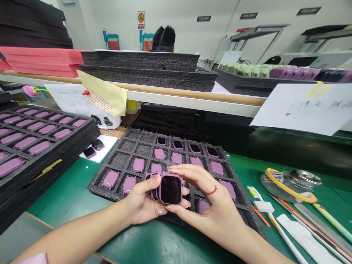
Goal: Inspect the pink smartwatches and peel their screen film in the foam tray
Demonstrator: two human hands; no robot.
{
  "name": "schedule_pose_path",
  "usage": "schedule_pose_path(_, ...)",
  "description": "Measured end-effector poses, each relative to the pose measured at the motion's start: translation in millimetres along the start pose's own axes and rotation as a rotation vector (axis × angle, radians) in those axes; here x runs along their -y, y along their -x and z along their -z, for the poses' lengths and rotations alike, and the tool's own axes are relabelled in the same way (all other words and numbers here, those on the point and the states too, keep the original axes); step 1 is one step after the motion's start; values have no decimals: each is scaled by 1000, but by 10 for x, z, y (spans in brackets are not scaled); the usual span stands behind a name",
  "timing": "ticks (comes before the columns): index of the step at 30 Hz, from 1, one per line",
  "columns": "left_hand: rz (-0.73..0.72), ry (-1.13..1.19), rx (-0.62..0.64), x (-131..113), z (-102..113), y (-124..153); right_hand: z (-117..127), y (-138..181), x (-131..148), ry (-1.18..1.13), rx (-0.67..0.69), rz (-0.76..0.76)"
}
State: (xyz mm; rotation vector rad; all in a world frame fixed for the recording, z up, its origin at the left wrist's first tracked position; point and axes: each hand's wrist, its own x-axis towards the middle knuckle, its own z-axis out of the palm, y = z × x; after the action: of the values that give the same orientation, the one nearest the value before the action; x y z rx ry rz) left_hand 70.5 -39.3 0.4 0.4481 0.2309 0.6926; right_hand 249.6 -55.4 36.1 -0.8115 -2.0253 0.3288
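My left hand [143,201] cradles a small stack of pink smartwatch bodies [171,189] from below. The front body has a black glass screen facing me. My right hand [205,200], with a red thread on one finger, pinches the same stack from the right side. Beneath both hands lies a dark grey foam tray [121,161] with square compartments. Pink watch bodies sit in many of its compartments, some screen-up and some showing a pink back. My hands hide the tray's lower middle part.
A second foam tray [35,126] of pink watch bodies stands at left on the green mat [66,198]. Tape, a metal dish and slim tools [310,223] lie at right. A shelf [176,96] above carries stacked foam sheets [140,66]. A person's head [164,38] shows behind them.
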Motion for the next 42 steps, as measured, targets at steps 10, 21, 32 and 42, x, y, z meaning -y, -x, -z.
schedule_pose_path(10,6,-29,14,-9,25,7,-5,30,-14,2,15,-13)
schedule_pose_path(21,-8,-88,-47,-24,48,4,-10,35,-6,24,55,-3)
schedule_pose_path(32,-15,-56,-93,8,41,-3,237,218,45,152,-40,163)
schedule_pose_path(42,-59,-60,-187,16,-7,20,130,137,106,196,49,256)
